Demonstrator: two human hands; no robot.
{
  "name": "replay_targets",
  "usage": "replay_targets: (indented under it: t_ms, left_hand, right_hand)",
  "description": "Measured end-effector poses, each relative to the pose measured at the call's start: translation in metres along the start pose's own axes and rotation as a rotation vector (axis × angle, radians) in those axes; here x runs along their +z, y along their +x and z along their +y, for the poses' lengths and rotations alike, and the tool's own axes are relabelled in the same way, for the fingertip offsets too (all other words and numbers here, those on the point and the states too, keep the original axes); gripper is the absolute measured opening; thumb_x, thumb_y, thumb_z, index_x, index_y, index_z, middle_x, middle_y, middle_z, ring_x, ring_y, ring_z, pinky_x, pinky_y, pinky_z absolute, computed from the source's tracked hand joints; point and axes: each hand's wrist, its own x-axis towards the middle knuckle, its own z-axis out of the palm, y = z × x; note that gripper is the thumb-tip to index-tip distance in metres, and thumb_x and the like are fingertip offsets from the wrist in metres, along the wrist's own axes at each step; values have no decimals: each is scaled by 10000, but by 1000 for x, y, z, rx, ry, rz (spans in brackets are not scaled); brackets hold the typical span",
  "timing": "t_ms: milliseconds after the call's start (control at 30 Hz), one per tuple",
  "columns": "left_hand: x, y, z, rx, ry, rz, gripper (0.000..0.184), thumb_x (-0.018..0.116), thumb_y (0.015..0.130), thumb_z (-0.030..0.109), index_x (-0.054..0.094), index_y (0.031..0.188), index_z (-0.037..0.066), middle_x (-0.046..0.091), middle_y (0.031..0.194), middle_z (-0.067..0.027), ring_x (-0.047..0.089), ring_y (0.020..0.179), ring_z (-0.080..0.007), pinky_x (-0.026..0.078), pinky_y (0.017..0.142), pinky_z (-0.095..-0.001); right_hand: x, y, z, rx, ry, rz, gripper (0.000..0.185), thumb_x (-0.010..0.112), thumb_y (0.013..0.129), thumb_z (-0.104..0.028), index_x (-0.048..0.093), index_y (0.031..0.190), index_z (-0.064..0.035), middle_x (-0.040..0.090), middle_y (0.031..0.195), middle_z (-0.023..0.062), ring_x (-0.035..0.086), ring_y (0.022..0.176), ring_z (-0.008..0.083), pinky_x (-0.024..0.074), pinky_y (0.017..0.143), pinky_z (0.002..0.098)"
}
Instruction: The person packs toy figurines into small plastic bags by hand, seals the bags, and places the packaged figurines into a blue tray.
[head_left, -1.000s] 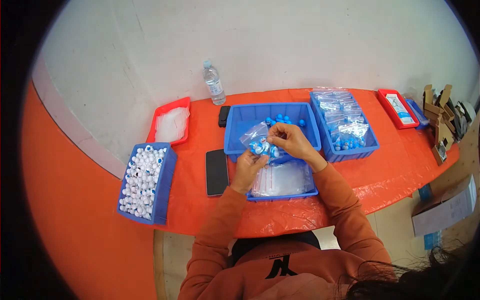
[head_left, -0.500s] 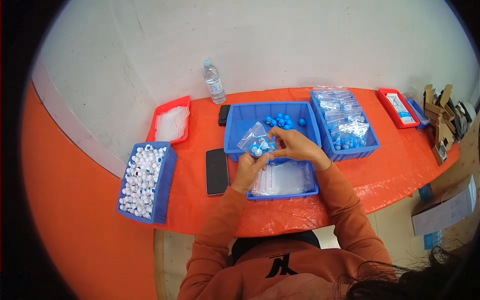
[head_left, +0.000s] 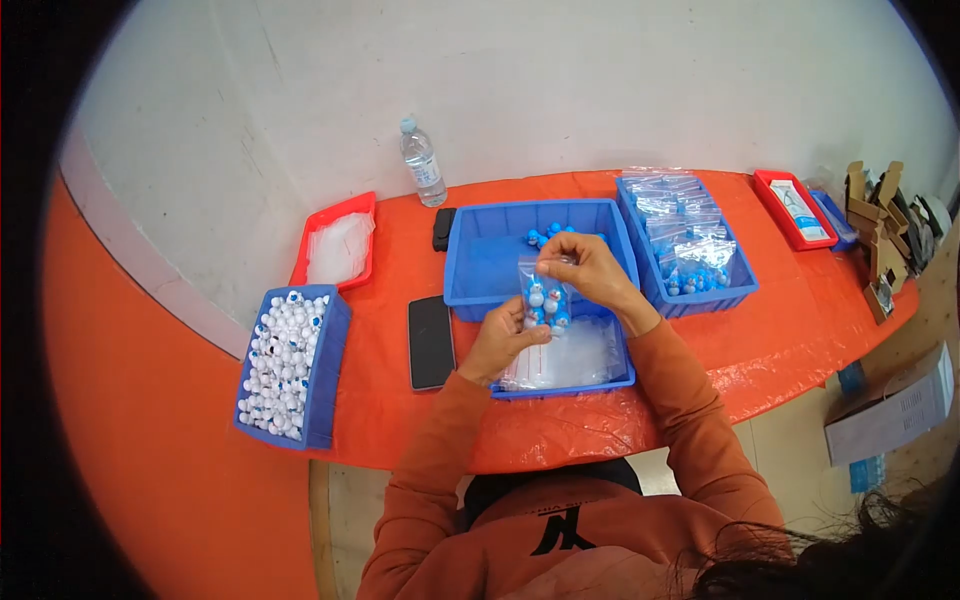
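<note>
A clear zip bag (head_left: 547, 302) with several small blue-and-white figurines inside hangs upright in front of me. My right hand (head_left: 590, 270) pinches its top edge between thumb and fingers. At the lower left side of the bag, my left hand (head_left: 505, 338) is closed on it, thumb near the bottom; its fingertips are partly behind the bag. Beneath the hands sits a blue tray (head_left: 565, 392) with flat clear bags (head_left: 575, 360). Just beyond, a larger blue bin (head_left: 490, 214) contains loose blue figurines (head_left: 553, 232), partly covered by my right hand.
At left stands a blue bin (head_left: 335, 372) full of small white pieces; behind it lies a red tray (head_left: 369, 235) of clear sheets. A dark tablet (head_left: 431, 343), a water bottle (head_left: 423, 165) and a blue bin (head_left: 700, 306) of filled bags surround the work area. Cardboard (head_left: 880, 230) is far right.
The bag has turned from tilted to upright, its figurines now sitting lower in it. My right hand has shifted slightly up and gripped the top edge; my left hand remains low at its side.
</note>
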Motion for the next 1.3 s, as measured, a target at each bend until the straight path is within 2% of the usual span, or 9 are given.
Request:
replay_targets:
  t_ms: [67,267,433,600,733,900,1100,1233,1300]
  left_hand:
    - [3,1,4,31,-59,21,327,677,789,1,556,1093,20,636,947,-72,618,806,-150,502,792,-236]
    - [12,-5,16,45,-290,-73,395,669,785,-23,520,1148,24,618,1008,-86,618,828,-158,519,795,-262]
    - [-8,-2,-2,-37,194,2,456,667,790,-27,478,1200,39,594,1057,-95,619,888,-183,540,793,-301]
    - [-4,-1,1,41,-38,7,417,651,839,43,474,1215,62,591,1056,-88,614,950,-201,547,804,-329]
    - [-6,1,4,-94,-306,4,387,621,888,141,470,1237,72,584,1076,-88,616,966,-206,548,821,-339]
    - [-1,0,7,4,-268,87,400,561,926,163,427,1285,47,571,1151,-159,611,1039,-274,549,820,-344]
    - [-5,1,2,17,-203,48,435,564,927,194,410,1309,55,557,1187,-148,570,1100,-273,517,873,-360]
    - [-7,4,-5,472,-125,42,418,575,917,187,443,1290,56,556,1201,-133,536,1128,-270,456,934,-375]
    - [-2,-1,-1,514,38,144,404,597,897,188,474,1260,60,563,1188,-123,534,1124,-267,433,949,-369]
  right_hand:
    - [0,1,-2,-17,19,151,73,698,790,-73,636,824,-55,585,717,-1,465,624,51,390,588,168]
    - [2,-1,-8,-67,194,66,66,690,802,-62,636,840,-61,567,700,-7,451,615,47,380,577,162]
    - [9,-2,-5,-104,121,57,68,693,807,-66,635,841,-56,560,691,-11,444,603,45,374,562,166]
    - [1,-2,-5,-45,141,73,78,697,815,-89,637,844,-48,563,691,-8,446,595,48,375,558,168]
    - [1,-2,-8,-84,77,-8,91,690,826,-113,638,842,-41,556,685,-6,447,589,53,371,551,167]
    - [-22,-2,-11,38,94,-91,92,682,833,-126,638,838,-45,550,681,-7,448,586,61,368,545,170]
    - [-28,-5,-13,35,65,-78,71,673,833,-117,636,833,-56,558,694,-6,456,603,65,371,546,181]
    - [-24,-9,-28,-67,-70,-43,52,676,809,-82,632,817,-55,576,715,4,471,613,83,385,551,208]
    - [-21,-12,-36,-87,-149,-67,55,677,797,-72,630,815,-52,579,718,8,474,610,91,389,554,217]
